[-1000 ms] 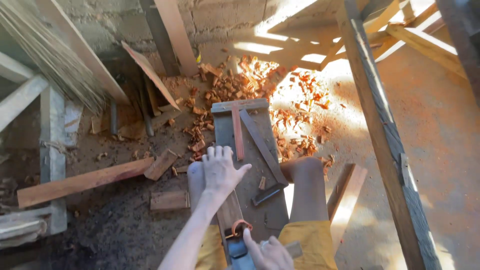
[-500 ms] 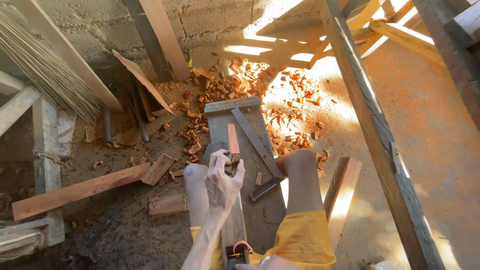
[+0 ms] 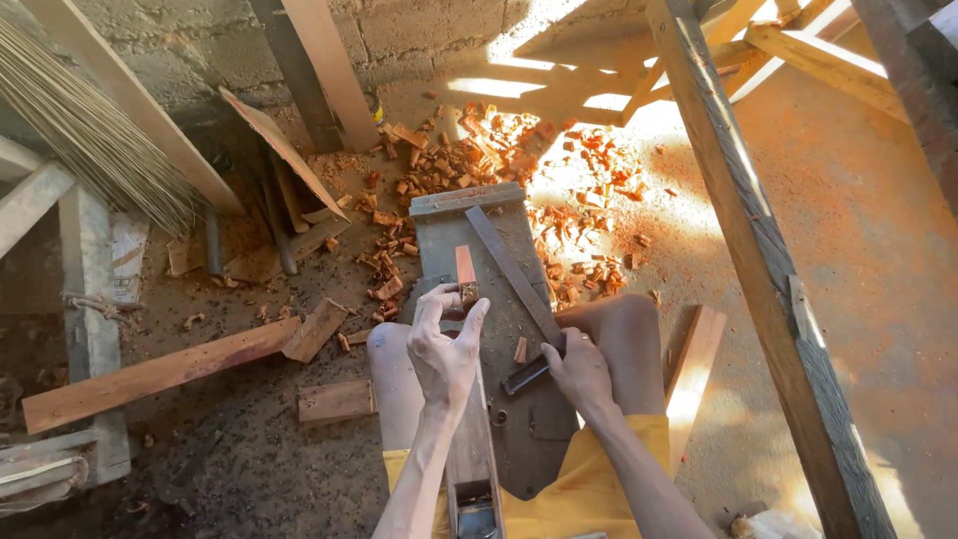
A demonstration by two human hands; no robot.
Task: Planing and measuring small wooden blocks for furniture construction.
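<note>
On a dirt floor (image 3: 249,439) strewn with chips, left hand (image 3: 444,349) pinches a wood strip (image 3: 465,268); right hand (image 3: 579,371) grips a dark handle (image 3: 526,375).

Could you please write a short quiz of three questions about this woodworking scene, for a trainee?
1. True or false: the left hand pinches a small wood block on the grey board.
2. What does the right hand rest on?
A. a broom
B. the dark handle at the near end of a long flat metal tool
C. a brick
3. Fill in: the reddish wood chips lie on the ground in ____ beyond the board.

Key
1. True
2. B
3. sunlight
</note>
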